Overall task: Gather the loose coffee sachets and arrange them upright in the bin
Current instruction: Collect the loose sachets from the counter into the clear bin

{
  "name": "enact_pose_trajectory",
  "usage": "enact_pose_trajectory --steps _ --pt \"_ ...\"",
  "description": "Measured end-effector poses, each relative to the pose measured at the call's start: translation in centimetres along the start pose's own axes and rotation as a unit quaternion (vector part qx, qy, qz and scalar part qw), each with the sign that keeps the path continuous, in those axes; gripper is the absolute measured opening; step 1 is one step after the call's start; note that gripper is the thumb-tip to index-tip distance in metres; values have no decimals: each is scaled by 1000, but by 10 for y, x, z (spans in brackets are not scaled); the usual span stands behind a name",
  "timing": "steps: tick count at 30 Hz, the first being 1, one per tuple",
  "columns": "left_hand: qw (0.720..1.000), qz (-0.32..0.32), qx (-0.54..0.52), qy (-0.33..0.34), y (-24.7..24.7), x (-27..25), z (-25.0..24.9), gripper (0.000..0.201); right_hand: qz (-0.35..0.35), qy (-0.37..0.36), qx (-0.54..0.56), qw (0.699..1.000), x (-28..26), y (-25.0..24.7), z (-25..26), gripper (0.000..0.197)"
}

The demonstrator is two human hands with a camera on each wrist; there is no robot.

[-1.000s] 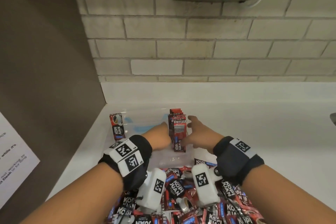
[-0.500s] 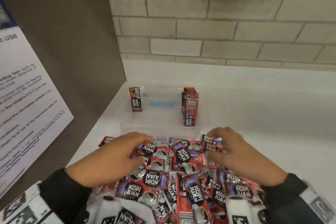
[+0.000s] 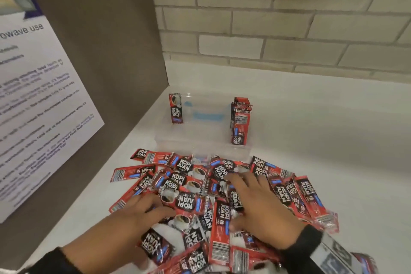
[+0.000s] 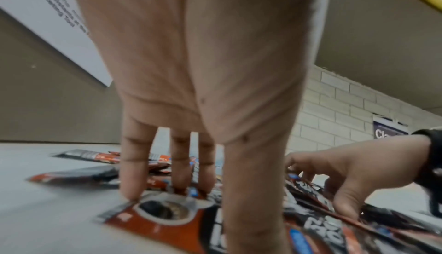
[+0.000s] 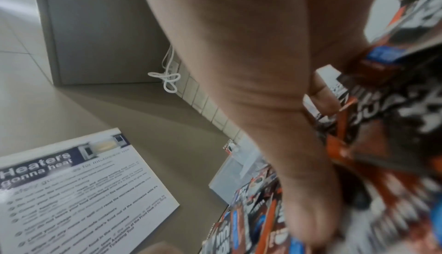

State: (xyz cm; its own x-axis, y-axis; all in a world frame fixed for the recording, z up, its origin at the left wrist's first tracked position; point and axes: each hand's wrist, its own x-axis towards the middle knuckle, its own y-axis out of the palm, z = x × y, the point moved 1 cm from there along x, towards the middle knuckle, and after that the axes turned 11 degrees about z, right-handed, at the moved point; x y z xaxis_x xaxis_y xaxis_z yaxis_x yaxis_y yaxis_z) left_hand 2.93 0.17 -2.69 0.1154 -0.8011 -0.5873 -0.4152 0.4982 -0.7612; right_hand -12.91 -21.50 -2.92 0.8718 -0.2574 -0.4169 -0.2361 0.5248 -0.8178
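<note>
A heap of loose red-and-black coffee sachets lies on the white counter in front of a clear plastic bin. In the bin one sachet stands upright at the left wall. A stack of upright sachets stands at the right wall. My left hand presses straight, spread fingertips down on sachets at the heap's left. My right hand rests arched on the heap's middle, with fingertips and thumb touching sachets. Whether it pinches one is hidden.
A brown cabinet side with a white printed notice closes off the left. A brick wall stands behind the bin. Bare white counter stretches to the right of the heap and bin.
Both hands left the upright stack in the bin and came back toward me onto the loose heap. My view tilted down, and both hands now sit nearer on the heap.
</note>
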Motion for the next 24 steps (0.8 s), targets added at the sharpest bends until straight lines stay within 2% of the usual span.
enact_pose_trajectory --steps 2,3,5,8,10,12,13,14,16,17,19,22,24 --pt "997 -54 53 11 -1 1 4 67 -31 -6 22 999 4 -2 -1 87" --pt "996 -58 61 3 -2 4 7 60 -45 -9 36 998 5 -3 -1 84" --pt "999 -5 32 6 -12 8 1 49 -65 -11 70 995 6 -5 2 84" --pt "994 -53 84 35 -16 21 10 37 -95 12 140 986 13 -9 5 90" --pt "994 -25 95 40 -20 30 15 37 -125 31 177 976 18 -12 5 94" --pt "994 -29 92 55 -23 37 21 51 -144 43 203 967 22 -15 5 93" --pt "996 -27 69 57 -29 36 20 56 -142 47 208 967 22 -17 5 86" --pt "997 -33 43 48 -35 34 22 51 -137 48 208 967 22 -21 7 74" --pt "994 -83 -54 43 -46 30 25 22 -135 38 209 968 22 -30 13 45" --pt "986 -107 -123 46 -52 29 27 16 -143 31 222 964 23 -34 15 35" --pt "948 -158 -264 77 -63 27 27 20 -169 17 264 949 27 -41 17 26" --pt "877 -178 -435 96 -75 35 21 28 -192 -24 351 916 35 -50 22 35" --pt "839 -181 -502 101 -77 46 14 34 -206 -61 424 880 44 -53 28 43"
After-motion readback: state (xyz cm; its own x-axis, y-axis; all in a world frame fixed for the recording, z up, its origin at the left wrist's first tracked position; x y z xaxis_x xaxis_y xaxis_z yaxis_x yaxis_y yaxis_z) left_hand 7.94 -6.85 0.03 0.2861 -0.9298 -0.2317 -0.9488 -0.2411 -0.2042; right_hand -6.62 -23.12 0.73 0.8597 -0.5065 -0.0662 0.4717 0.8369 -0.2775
